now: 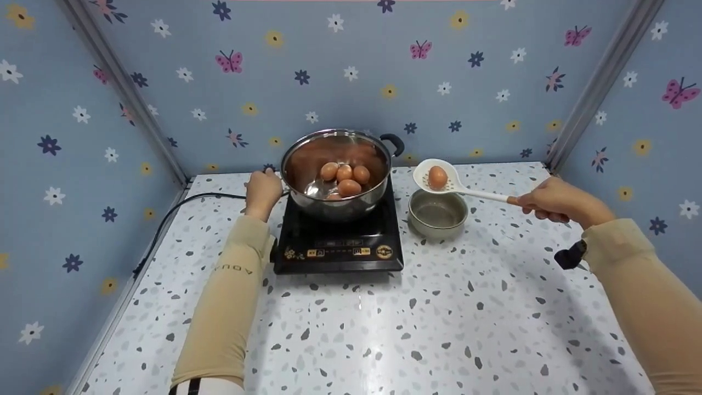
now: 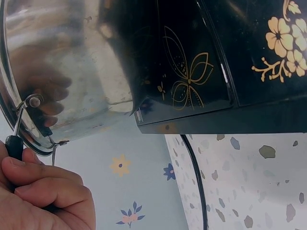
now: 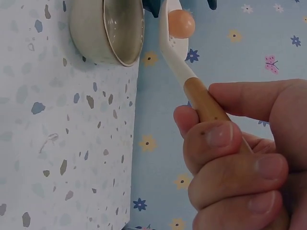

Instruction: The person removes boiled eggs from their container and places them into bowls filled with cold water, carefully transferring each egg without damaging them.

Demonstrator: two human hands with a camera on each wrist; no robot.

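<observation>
My left hand (image 1: 264, 191) grips the black side handle (image 2: 14, 146) of a steel pot (image 1: 340, 207), its fingers curled round it in the left wrist view. Several brown eggs (image 1: 349, 188) lie inside the pot. With my right hand (image 1: 559, 201) I hold a white slotted spoon (image 1: 485, 194) by its wooden handle (image 3: 206, 100). One brown egg (image 1: 437, 178) rests in the spoon's bowl. That bowl is held above the back of a small greenish-grey bowl (image 1: 437, 226), to the right of the pot.
Beneath the pot is a black induction cooker (image 1: 339, 263) with gold markings. A black cable (image 1: 164, 225) runs along the left side of the speckled table (image 1: 439, 329). Flower-patterned panels (image 1: 351, 93) enclose the back and both sides.
</observation>
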